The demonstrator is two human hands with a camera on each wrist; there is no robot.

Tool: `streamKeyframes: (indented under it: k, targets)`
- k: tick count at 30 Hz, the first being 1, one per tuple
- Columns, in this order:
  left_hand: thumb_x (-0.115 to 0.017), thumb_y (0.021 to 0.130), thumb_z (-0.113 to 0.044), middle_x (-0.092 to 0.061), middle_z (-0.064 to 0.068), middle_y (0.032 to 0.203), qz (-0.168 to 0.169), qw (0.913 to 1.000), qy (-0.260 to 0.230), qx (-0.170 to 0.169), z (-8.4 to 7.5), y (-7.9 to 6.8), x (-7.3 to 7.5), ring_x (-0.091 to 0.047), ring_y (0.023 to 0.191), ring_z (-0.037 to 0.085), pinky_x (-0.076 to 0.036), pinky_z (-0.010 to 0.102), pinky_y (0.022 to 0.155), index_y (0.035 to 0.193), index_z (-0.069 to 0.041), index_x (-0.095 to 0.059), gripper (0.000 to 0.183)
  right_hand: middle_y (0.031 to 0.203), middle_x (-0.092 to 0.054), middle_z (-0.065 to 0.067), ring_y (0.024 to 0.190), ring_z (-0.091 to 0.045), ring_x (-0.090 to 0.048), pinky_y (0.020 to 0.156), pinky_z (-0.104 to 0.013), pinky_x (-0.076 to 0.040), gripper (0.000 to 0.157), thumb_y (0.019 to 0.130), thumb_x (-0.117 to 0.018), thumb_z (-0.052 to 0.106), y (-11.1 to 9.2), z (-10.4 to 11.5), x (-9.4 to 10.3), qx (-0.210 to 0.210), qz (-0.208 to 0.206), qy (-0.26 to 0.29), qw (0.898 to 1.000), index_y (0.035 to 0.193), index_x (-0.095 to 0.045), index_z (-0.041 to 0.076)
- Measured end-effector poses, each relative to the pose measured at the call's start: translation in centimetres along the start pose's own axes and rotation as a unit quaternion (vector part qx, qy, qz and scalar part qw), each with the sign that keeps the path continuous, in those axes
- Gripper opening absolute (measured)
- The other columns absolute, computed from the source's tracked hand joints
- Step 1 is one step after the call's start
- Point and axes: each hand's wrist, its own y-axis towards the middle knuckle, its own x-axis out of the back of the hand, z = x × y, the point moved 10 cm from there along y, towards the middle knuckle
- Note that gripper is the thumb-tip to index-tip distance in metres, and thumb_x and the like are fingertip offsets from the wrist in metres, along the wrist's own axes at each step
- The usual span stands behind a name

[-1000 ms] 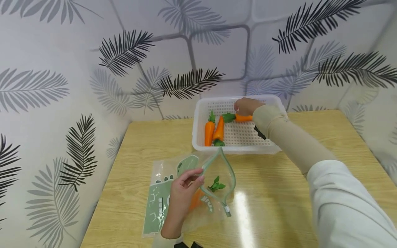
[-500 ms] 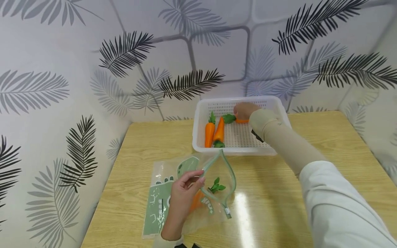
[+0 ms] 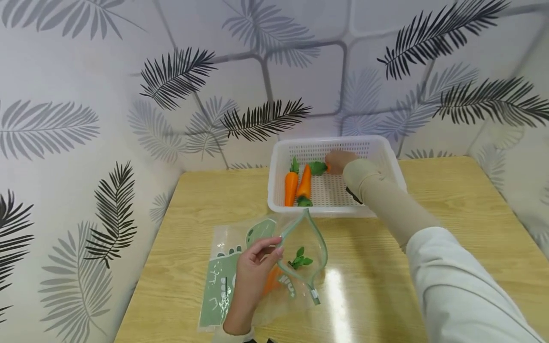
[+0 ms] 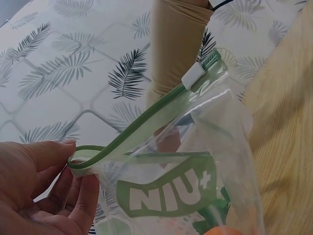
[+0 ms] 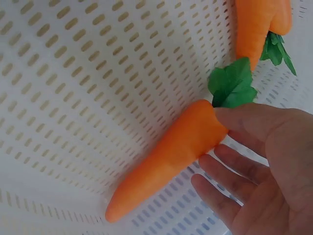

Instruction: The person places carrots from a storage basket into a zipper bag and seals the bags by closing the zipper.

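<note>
My left hand (image 3: 253, 269) pinches the green zip edge of a clear zip bag (image 3: 309, 281) between thumb and fingertips, and the bag's mouth gapes. Through the clear plastic show an orange carrot (image 3: 271, 280) and its green leaves (image 3: 300, 259). In the left wrist view the zip carries a white slider (image 4: 193, 76). My right hand (image 3: 340, 161) is inside the white basket (image 3: 386, 147). In the right wrist view, thumb and forefinger pinch the leafy end of a carrot (image 5: 164, 159) lying against the slotted wall; the other fingers are bent loosely.
Two more carrots lie side by side in the basket's left part, the left carrot (image 3: 290, 188) with leaves to the back, the right carrot (image 3: 305, 183) with leaves to the front. The wooden table (image 3: 184, 200) meets a leaf-patterned wall covering (image 3: 300, 71).
My right hand has shifted slightly lower in the basket, around the carrot, and the right forearm has swung a little left. The left hand stays on the bag edge.
</note>
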Motion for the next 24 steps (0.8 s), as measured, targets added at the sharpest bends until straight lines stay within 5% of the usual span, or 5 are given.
streamKeyframes:
  k: [2, 5, 13, 24]
  targets:
    - [-0.07, 0.083, -0.009, -0.059, 0.018, 0.103, 0.001, 1.0, -0.003, -0.001, 0.0, 0.0, -0.1, -0.062, 0.088, 0.028, -0.053, 0.031, 0.079, 0.104, 0.003, -0.066, 0.024, 0.097, -0.059, -0.017, 0.093, -0.031, -0.055, 0.082, -0.045, -0.048, 0.014, 0.085, -0.06, 0.009, 1.3, 0.4, 0.5, 0.036, -0.047, -0.086, 0.995, 0.094, -0.062, 0.0]
    - [-0.069, 0.083, -0.007, -0.059, 0.019, 0.103, 0.001, 1.0, -0.005, -0.005, -0.1, 0.1, -0.3, -0.062, 0.087, 0.025, -0.053, 0.03, 0.079, 0.105, 0.004, -0.065, 0.024, 0.096, -0.058, -0.016, 0.091, -0.03, -0.055, 0.078, -0.045, -0.049, 0.011, 0.081, -0.063, 0.006, 2.0, 0.0, 0.4, 0.027, -0.067, -0.1, 0.992, 0.091, -0.063, 0.001]
    - [-0.07, 0.083, -0.009, -0.06, 0.017, 0.101, -0.003, 1.0, 0.004, 0.002, 0.0, 0.0, -0.3, -0.06, 0.089, 0.037, -0.053, 0.03, 0.078, 0.104, 0.001, -0.066, 0.023, 0.101, -0.058, -0.019, 0.094, -0.032, -0.055, 0.077, -0.046, -0.05, 0.019, 0.084, -0.063, 0.004, 2.0, 0.0, -0.2, 0.03, -0.086, -0.117, 0.989, 0.101, -0.058, -0.001]
    - [-0.07, 0.083, -0.01, -0.06, 0.018, 0.101, -0.007, 1.0, -0.003, 0.0, 0.0, -0.4, -0.2, -0.062, 0.085, 0.024, -0.053, 0.03, 0.079, 0.104, 0.002, -0.066, 0.025, 0.101, -0.058, -0.015, 0.092, -0.03, -0.056, 0.078, -0.044, -0.05, 0.017, 0.086, -0.062, 0.002, 1.8, 0.0, -0.8, 0.012, -0.08, -0.137, 0.987, 0.103, -0.06, 0.002]
